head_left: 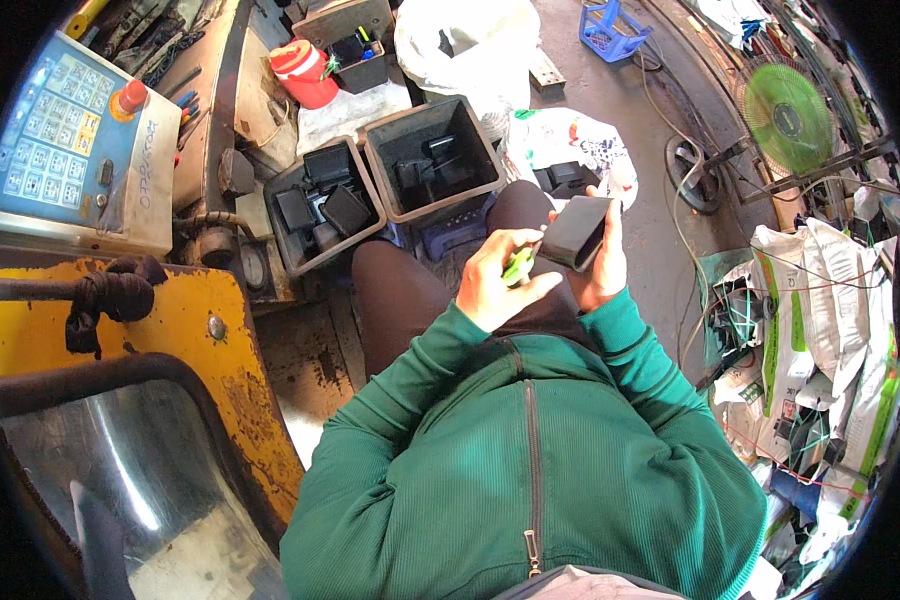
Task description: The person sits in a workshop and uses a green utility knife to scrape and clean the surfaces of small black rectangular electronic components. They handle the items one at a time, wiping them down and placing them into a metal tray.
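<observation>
My right hand is wrapped around a black box-shaped plastic part, which it holds tilted above my lap. Close beside it, my left hand grips a small bright green tool; the fingers cover most of it, so its kind does not show. The tool's end is near the left side of the black part, and I cannot tell whether they touch. Beyond my knees, a grey bin on the left holds several similar black parts. A second bin next to it has a few dark pieces inside.
A machine with a keypad panel and yellow body stands at my left. Ahead are a white sack, a red-and-white jug and a blue plastic stool. To the right are a green fan, cables and piled sacks.
</observation>
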